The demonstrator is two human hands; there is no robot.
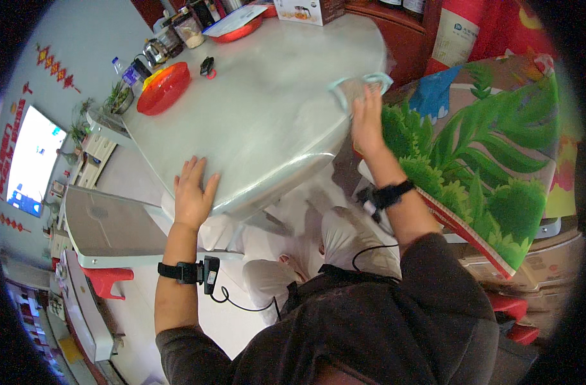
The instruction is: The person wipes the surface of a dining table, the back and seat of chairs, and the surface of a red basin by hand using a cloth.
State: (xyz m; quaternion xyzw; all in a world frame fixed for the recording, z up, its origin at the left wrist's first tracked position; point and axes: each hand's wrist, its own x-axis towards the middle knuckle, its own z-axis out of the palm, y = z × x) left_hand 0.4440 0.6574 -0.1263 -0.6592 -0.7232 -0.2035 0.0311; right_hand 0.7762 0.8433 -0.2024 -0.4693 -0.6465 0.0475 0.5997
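My left hand [193, 195] rests flat on the near left edge of a table with a shiny pale grey-green covering [254, 120], fingers apart and holding nothing. At the table's right edge, my right hand [368, 118] presses on a light blue and greyish cloth [360, 89], which is bunched beyond the fingertips. Its palm side is hidden, so I cannot tell how firmly the fingers grip the cloth. An orange-red plastic bowl [164, 90] stands tilted near the left far edge, with a small black object [207, 66] with a red ring beside it.
Jars [189, 30], a plastic bottle [127, 74], a red tray [237, 31] and a cardboard box [305, 10] line the far side. A chair [115, 226] stands left. A leaf-patterned cover [485, 144] lies at right, close to my right arm. A red stool [109, 281] is lower left.
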